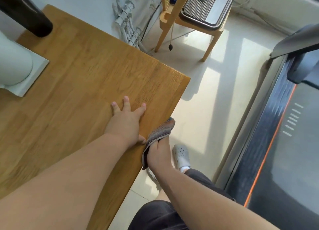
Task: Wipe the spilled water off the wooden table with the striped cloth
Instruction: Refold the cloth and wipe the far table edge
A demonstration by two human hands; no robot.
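The wooden table (82, 70) fills the left half of the view, its right edge running diagonally down the middle. My left hand (126, 120) lies flat on the tabletop near that edge, fingers spread, holding nothing. My right hand (158, 153) is just off the table's side and presses the striped cloth (161, 129) against the table's edge. The grey-brown cloth is wrapped over my fingers and hides them. No water shows on the wood.
A white rounded appliance on a white base (15, 69) and a black cylinder (25, 12) stand at the table's far left. A wooden chair (193, 22) stands beyond the corner, a treadmill (279, 143) at right. My shoe (182, 155) is on the pale floor.
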